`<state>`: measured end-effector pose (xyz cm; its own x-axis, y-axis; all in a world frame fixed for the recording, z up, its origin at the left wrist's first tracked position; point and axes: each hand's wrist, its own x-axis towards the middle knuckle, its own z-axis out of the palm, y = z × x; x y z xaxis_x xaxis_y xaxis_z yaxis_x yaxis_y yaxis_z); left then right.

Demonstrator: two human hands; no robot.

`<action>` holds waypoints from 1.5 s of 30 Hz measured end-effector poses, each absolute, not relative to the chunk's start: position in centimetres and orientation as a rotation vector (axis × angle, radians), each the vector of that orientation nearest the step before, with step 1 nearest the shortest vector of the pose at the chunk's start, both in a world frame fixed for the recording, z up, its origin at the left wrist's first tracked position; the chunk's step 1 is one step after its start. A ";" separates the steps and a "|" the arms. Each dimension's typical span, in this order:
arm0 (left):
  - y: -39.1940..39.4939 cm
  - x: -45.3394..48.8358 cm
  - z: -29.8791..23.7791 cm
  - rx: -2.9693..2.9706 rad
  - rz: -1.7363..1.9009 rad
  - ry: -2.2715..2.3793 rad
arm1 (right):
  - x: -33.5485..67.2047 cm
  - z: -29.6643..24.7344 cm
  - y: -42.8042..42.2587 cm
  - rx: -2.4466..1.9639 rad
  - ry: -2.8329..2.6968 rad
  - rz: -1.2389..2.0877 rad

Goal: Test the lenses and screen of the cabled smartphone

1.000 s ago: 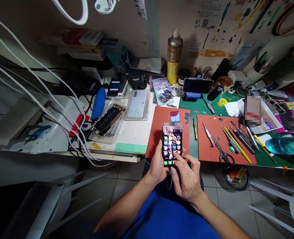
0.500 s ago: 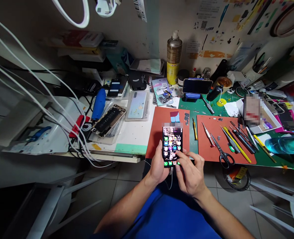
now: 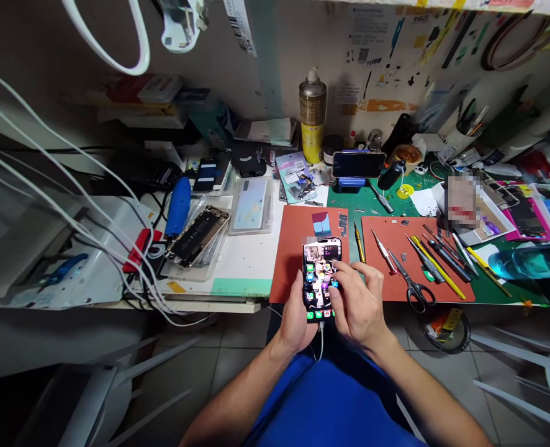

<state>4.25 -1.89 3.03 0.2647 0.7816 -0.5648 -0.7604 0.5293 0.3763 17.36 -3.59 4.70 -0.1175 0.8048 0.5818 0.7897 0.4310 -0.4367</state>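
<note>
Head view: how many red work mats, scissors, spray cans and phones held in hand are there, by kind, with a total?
Red work mats: 2, left mat and right mat
Scissors: 1
Spray can: 1
Phone in hand: 1, in the left hand grip, right hand touching its screen
Total: 5

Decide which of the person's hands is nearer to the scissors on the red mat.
Right. The right hand lies just left of the scissors; the left hand is farther left, holding the phone.
</note>
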 end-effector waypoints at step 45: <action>0.8 3.7 5.2 0.182 0.799 0.588 | 15.4 4.2 -8.2 -1.202 -2.143 0.149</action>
